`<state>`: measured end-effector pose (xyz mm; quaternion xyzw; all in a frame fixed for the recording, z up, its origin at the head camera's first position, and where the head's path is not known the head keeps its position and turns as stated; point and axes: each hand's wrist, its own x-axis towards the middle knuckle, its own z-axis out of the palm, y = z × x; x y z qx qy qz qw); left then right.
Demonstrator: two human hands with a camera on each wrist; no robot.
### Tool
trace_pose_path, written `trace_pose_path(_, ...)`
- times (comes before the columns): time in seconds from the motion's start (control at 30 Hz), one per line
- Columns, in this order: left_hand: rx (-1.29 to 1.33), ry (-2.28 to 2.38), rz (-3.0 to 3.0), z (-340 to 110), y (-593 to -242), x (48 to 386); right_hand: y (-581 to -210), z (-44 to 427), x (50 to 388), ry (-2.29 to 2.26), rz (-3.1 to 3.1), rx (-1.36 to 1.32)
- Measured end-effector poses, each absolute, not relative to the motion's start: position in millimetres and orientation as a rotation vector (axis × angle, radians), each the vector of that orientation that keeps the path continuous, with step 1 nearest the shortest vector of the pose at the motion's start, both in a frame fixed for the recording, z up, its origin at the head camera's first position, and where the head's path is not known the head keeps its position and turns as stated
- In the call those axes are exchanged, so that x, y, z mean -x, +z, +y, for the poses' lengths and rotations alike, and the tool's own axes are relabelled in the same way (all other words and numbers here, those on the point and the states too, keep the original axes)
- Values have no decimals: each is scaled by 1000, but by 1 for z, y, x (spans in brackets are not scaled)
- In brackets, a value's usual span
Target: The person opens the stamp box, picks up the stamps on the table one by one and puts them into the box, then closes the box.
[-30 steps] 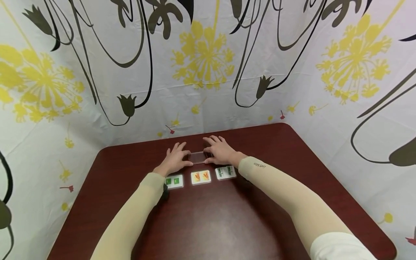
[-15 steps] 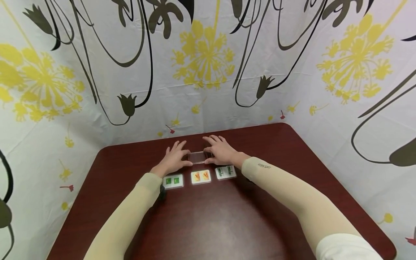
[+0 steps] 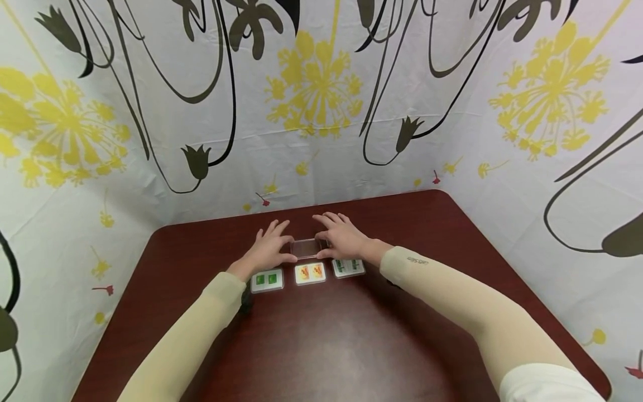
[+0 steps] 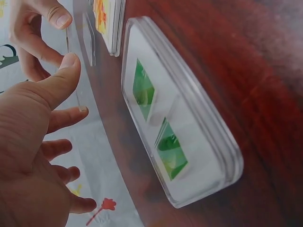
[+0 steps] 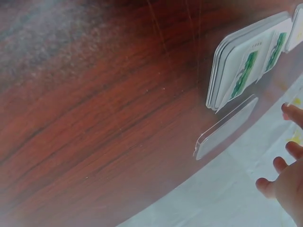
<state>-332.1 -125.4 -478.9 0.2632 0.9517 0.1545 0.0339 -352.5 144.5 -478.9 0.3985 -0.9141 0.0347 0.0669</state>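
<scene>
Between my hands is a clear plastic lid (image 3: 306, 249), held level above the table. My left hand (image 3: 268, 247) grips its left end with thumb and index finger, other fingers spread. At the opposite end my right hand (image 3: 342, 237) holds it the same way. Three clear cases form a row on the near side: one with two green pictures (image 4: 156, 118) below my left hand, one with orange pictures (image 3: 310, 273) in the middle, one with dark green pictures (image 5: 251, 66) by my right hand. Another thin clear piece (image 5: 227, 127) lies beside that last case.
The dark red-brown table (image 3: 321, 346) has rounded far corners. White cloth (image 3: 321, 184) with printed flowers hangs close behind its far edge and along both sides.
Both hands have brought the clear lid slightly toward me, nearer the row of cases. The cases have stayed where they were.
</scene>
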Motion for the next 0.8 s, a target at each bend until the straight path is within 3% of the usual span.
trace_pose_path(0.8,-884,412,2884,-125,-488,301,-482,146,319,73,-2763,-1289)
